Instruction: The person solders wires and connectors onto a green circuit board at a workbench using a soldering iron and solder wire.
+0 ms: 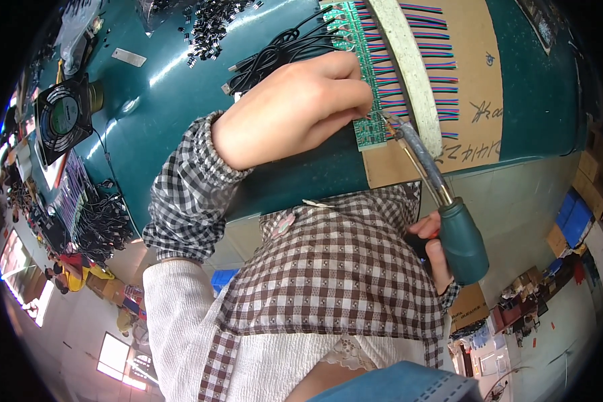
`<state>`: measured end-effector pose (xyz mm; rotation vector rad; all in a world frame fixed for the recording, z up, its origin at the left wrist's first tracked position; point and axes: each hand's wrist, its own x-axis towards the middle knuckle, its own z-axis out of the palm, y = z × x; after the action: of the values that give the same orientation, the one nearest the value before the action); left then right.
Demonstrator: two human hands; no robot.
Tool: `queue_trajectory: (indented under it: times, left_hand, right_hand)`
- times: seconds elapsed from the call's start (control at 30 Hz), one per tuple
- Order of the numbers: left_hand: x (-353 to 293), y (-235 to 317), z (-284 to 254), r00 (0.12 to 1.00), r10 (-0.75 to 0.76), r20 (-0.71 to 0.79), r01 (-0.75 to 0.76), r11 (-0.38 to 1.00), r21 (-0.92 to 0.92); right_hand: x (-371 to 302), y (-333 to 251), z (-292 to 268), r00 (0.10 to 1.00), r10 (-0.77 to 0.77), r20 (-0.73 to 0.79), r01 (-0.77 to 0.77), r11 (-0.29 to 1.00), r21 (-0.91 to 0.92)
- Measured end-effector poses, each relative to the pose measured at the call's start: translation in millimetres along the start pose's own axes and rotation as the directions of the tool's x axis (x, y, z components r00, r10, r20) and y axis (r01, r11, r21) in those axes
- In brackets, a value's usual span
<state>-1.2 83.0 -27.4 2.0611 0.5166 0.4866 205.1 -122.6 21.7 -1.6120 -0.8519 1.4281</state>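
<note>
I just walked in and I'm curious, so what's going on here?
A person's right hand holds a soldering iron, its tip by the near end of a green circuit board. The left hand has its fingertips at the board's left edge; whatever they may pinch is hidden. A pale bar lies across the coloured wires, over a sheet of cardboard.

Circuit boards (359, 37) lie partly on cardboard (479, 67), upper centre. Left of them, cables (275, 55) lie on the counter (174, 94).

The circuit board (365, 53) is green; the apron (335, 281), brown-and-white checked.
</note>
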Motion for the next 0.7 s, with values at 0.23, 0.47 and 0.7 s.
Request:
queue_trajectory:
  times: [0.23, 0.47, 0.7]
  left_hand:
    - [-5.6, 9.7, 2.4, 0.992, -0.108, -0.061, 0.111, 0.993, 0.05]
    - [-16.4, 27.1, 44.7, 0.748, -0.479, -0.459, 0.403, 0.878, -0.26]
    - [-14.1, 31.2, 59.3, 0.703, -0.465, -0.538, 0.439, 0.879, -0.185]
  right_hand:
    - [-1.8, 3.1, 11.4, 0.995, -0.046, -0.088, 0.057, 0.99, 0.131]
    - [1.6, 3.0, 16.8, 0.981, -0.041, -0.191, 0.072, 0.984, 0.161]
    - [1.7, 4.9, 16.9, 0.983, -0.066, -0.174, 0.099, 0.977, 0.191]
